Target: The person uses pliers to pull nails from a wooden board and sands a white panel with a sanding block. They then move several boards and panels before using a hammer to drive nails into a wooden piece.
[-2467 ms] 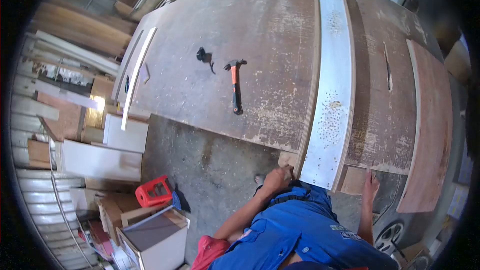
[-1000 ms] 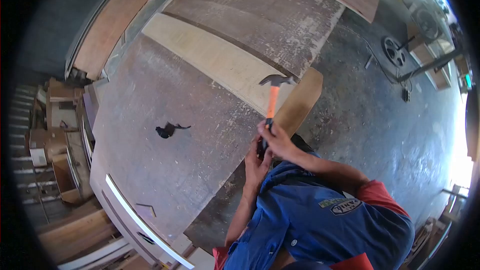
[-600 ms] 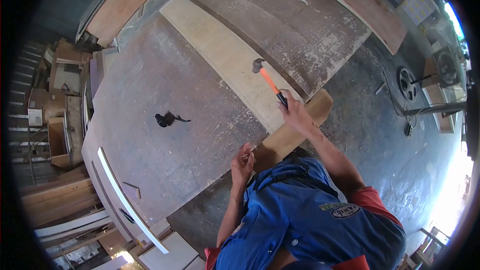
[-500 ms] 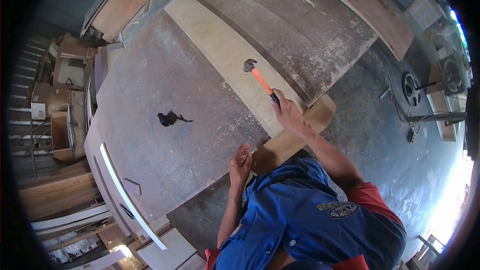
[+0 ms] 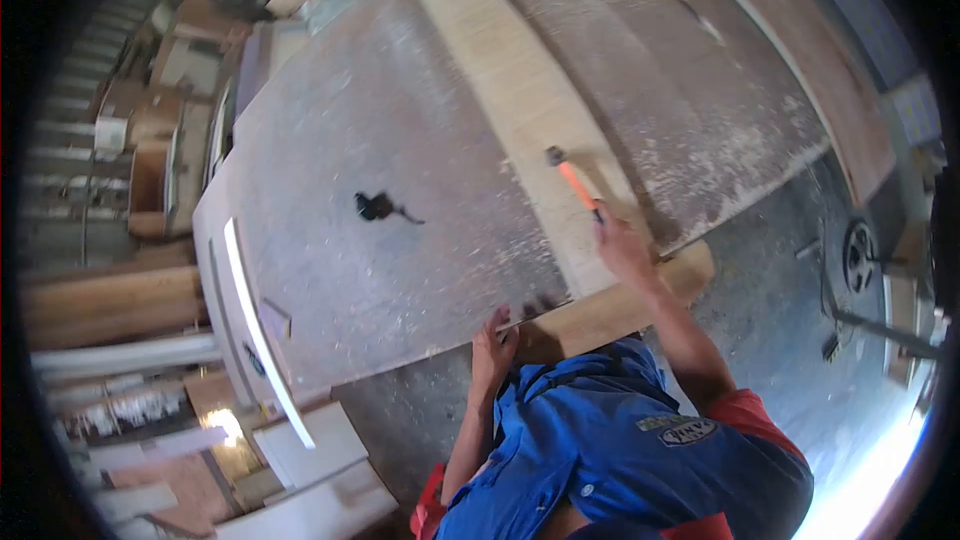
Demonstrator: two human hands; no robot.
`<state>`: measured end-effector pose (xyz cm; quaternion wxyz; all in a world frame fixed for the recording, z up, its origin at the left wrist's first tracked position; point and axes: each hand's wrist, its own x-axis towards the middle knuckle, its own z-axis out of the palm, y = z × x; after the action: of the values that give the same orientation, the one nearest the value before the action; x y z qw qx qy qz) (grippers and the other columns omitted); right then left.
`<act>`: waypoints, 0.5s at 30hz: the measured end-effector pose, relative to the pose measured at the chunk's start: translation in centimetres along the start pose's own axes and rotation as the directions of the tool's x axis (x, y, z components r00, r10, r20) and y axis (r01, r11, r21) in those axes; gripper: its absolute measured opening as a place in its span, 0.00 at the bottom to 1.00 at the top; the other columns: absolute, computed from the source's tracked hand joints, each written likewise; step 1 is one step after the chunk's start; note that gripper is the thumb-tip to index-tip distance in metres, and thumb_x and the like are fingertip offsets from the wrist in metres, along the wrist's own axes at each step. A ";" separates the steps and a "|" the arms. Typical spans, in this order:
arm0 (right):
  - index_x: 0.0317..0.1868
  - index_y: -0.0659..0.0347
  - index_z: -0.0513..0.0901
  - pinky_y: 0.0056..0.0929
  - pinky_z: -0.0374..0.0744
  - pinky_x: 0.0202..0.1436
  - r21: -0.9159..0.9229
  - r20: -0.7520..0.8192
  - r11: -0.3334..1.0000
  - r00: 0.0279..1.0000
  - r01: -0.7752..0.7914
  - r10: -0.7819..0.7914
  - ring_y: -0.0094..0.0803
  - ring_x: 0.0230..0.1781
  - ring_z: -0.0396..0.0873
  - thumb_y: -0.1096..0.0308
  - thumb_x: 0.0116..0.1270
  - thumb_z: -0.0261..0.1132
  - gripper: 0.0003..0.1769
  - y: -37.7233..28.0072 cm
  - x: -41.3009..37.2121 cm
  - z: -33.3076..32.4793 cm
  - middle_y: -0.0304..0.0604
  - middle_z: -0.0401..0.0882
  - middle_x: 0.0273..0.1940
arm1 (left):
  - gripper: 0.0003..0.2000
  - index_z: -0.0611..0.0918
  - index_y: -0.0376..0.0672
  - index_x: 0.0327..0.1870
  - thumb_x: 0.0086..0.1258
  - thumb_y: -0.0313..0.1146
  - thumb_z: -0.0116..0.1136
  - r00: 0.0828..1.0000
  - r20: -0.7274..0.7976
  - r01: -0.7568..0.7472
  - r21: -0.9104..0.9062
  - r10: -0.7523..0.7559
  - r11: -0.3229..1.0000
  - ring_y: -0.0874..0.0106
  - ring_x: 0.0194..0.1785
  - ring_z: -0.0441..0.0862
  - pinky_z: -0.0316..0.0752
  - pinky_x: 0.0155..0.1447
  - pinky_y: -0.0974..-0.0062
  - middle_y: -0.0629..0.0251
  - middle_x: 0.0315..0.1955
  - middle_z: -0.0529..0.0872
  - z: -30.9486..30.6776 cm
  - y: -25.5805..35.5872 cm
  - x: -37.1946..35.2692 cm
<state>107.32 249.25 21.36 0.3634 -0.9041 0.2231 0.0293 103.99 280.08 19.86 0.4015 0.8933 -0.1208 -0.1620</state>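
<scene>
**Orange-handled hammer: bearing from the two hands**

1. I read the hammer (image 5: 577, 186) as held in the right hand (image 5: 622, 245), which is closed around the dark lower end of the handle. Its long axis runs from that hand up and to the left in the head view. The steel head is at the far end, over the pale plank (image 5: 510, 80) that lies lengthwise on the counter (image 5: 340, 120).

2. The left hand (image 5: 493, 345) sits lower and further left, at the near edge of the counter, just beside the wooden block (image 5: 625, 300) at that edge. Blur hides its fingers, so I cannot tell whether they pinch anything or lie open.

3. The hammer head is well apart from the left hand, farther across the counter. Only the right hand touches the hammer. A small black object (image 5: 378, 206) rests on the counter to the left, apart from both hands.
</scene>
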 end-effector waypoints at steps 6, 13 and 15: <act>0.50 0.61 0.74 0.48 0.77 0.41 0.127 -0.012 0.992 1.000 -0.026 0.028 0.56 0.41 0.81 0.65 0.70 0.58 0.12 0.5 -2.2 0.1 0.60 0.81 0.38 | 0.30 0.71 0.41 0.66 0.59 0.24 0.62 0.908 -0.417 -0.015 -0.113 -0.034 0.993 0.61 0.60 0.75 0.75 0.54 0.67 0.51 0.57 0.77 -7.9 -6.9 9.8; 0.43 0.65 0.75 0.28 0.71 0.27 0.194 -0.184 0.974 0.971 -0.114 0.151 0.24 0.23 0.71 0.64 0.72 0.58 0.11 -4.0 -12.1 2.8 0.40 0.71 0.24 | 0.31 0.74 0.41 0.63 0.55 0.32 0.67 0.802 -0.579 -0.077 0.144 0.147 0.987 0.41 0.65 0.65 0.62 0.69 0.55 0.34 0.62 0.66 -17.9 -12.3 26.0; 0.44 0.64 0.76 0.26 0.69 0.25 0.257 -0.212 0.949 0.947 -0.185 0.242 0.20 0.23 0.69 0.64 0.73 0.57 0.11 -5.7 -14.9 5.0 0.37 0.70 0.24 | 0.25 0.78 0.40 0.58 0.54 0.29 0.64 0.788 -0.573 -0.110 0.231 0.226 0.967 0.43 0.62 0.70 0.65 0.68 0.58 0.36 0.59 0.72 -18.3 -14.7 28.2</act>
<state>96.90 261.86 24.56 0.4320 -0.8221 0.3647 -0.0674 138.19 292.23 14.77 0.3472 0.9177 -0.0827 0.1744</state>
